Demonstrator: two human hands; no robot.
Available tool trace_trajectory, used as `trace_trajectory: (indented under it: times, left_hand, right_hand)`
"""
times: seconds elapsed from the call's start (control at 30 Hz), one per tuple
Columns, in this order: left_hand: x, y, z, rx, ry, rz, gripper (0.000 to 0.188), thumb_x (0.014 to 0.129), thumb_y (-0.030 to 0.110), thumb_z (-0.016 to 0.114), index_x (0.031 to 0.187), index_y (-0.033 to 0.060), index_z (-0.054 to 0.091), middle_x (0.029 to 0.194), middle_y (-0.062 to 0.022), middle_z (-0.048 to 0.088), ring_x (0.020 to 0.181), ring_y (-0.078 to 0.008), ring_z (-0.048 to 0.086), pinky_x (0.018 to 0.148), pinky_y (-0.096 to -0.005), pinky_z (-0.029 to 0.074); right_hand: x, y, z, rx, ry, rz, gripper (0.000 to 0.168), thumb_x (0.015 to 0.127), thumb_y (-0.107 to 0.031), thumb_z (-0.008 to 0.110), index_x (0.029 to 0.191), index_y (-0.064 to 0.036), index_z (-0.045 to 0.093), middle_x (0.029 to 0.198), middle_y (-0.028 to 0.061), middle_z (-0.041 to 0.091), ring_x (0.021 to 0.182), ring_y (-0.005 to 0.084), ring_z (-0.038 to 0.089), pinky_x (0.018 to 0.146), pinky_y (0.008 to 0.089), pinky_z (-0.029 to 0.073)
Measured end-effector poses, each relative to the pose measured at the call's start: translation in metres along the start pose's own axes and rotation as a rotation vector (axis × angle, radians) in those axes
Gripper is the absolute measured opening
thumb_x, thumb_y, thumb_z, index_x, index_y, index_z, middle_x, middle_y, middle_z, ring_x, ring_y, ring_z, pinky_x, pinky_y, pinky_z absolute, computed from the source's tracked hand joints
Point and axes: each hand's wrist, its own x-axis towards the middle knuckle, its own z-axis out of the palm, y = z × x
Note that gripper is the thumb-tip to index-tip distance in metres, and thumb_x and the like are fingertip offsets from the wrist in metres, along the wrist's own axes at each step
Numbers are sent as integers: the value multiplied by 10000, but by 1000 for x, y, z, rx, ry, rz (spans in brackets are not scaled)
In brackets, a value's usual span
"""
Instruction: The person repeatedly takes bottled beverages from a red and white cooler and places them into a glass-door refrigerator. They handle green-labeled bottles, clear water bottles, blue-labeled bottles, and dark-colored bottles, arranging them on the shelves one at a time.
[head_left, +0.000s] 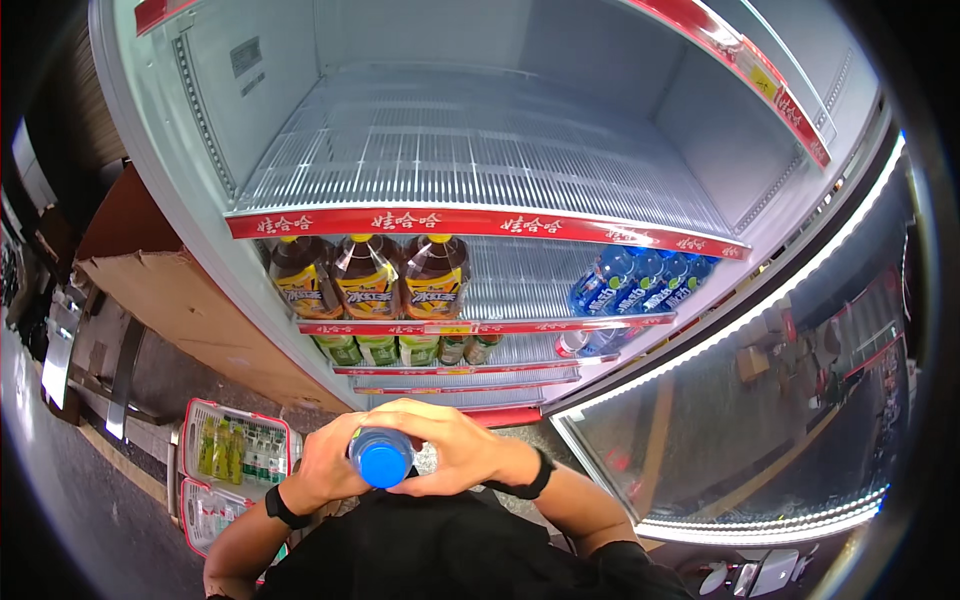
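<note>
A plastic bottle with a blue cap (382, 464) is held upright close to my chest, seen from above. Both hands wrap around it: my left hand (325, 459) on its left side, my right hand (457, 450) across its far and right sides. Most of the bottle's body is hidden under the cap and fingers. In front stands an upright display refrigerator. One of its wire shelves (450, 165) is bare. Below, another shelf carries dark tea bottles with yellow caps (365, 281) at the left and blue-capped blue drink bottles (637, 281) at the right.
The refrigerator's glass door (735, 405) stands open on the right, its edge lit. On the left are a cardboard box (202, 322) and a shopping basket (189, 442) of bottles on the floor. Lower shelves hold green-labelled bottles (376, 349). A red-trimmed shelf edge (450, 224) juts forward.
</note>
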Motion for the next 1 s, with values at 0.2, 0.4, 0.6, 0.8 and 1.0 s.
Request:
trace_trajectory:
  times: [0.2,0.4,0.6,0.8,1.0]
  left_hand:
    - [-41,-23,-12,72,30,-277,658,692,318,989,1230,69,701,1149,-122,767,1039,-324,753,908,-416,601]
    - [-73,-36,-38,261,123,-477,592,660,311,984,1139,78,726,982,-119,784,909,-313,771,829,-416,612]
    - [-98,-47,-54,264,201,-606,573,681,366,980,1107,70,737,967,-127,776,871,-283,768,817,-411,607]
    - [-138,-69,-56,295,178,-713,655,718,453,950,1200,78,715,1051,-161,762,933,-333,758,842,-435,604]
    - [-152,-52,-63,249,219,-791,752,744,501,921,1301,59,676,1165,-190,751,1086,-357,740,938,-433,588]
  right_hand:
    - [-37,37,-81,-338,776,328,582,835,-85,864,1354,-14,613,1259,111,596,722,81,595,642,204,504]
    - [-82,86,-185,-1293,1191,499,844,779,-242,936,1432,69,502,1257,221,531,991,391,644,900,497,553]
    - [-69,113,-205,-1414,1203,631,846,800,-341,900,1403,119,525,1218,274,498,1091,474,622,954,565,541]
    - [-77,123,-211,-1374,1080,429,804,798,-298,904,1400,70,518,1258,278,624,1188,447,634,1005,521,527]
    - [-65,120,-198,-1218,1027,600,828,802,-299,918,1442,57,531,1309,303,665,1197,457,665,1044,487,511]
